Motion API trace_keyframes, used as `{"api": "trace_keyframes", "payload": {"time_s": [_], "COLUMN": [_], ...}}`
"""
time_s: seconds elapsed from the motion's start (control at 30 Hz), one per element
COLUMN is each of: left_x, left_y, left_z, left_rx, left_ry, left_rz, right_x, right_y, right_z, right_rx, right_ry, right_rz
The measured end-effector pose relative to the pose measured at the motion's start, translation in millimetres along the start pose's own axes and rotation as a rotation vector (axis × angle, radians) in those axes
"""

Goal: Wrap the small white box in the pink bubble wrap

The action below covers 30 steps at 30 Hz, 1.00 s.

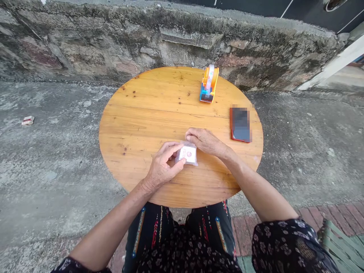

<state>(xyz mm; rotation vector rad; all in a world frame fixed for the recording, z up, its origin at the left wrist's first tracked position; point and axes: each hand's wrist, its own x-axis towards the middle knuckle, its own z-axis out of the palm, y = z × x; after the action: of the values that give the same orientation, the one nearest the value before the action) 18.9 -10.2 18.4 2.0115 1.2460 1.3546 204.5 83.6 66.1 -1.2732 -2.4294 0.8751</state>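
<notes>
A small white packet in clear plastic wrap (pixel 188 154) lies on the round wooden table (pixel 148 113), near its front edge. My left hand (pixel 162 167) pinches the packet's left side with thumb and fingers curled. My right hand (pixel 205 141) grips its upper right corner, fingers bent down over the wrap. Both hands hold the packet just above or on the tabletop; I cannot tell which.
An orange and blue tape dispenser (pixel 209 84) stands at the far side of the table. A dark phone in a red case (pixel 240 124) lies at the right. A rough stone wall (pixel 170 38) runs behind. Litter (pixel 27 120) lies on the concrete at left.
</notes>
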Motion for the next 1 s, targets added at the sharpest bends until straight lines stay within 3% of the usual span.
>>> {"api": "trace_keyframes", "payload": {"time_s": [0.53, 1.0], "left_x": [1, 2], "left_y": [-1, -1], "left_z": [-2.4, -3.7], "left_rx": [-0.044, -0.038], "left_ry": [-0.042, -0.064], "left_rz": [-0.027, -0.045], "right_x": [-9, -15], "right_y": [2, -19], "right_z": [3, -16], "right_rx": [0.162, 0.132], "right_ry": [0.09, -0.013], "right_rz": [-0.035, 0.004]}}
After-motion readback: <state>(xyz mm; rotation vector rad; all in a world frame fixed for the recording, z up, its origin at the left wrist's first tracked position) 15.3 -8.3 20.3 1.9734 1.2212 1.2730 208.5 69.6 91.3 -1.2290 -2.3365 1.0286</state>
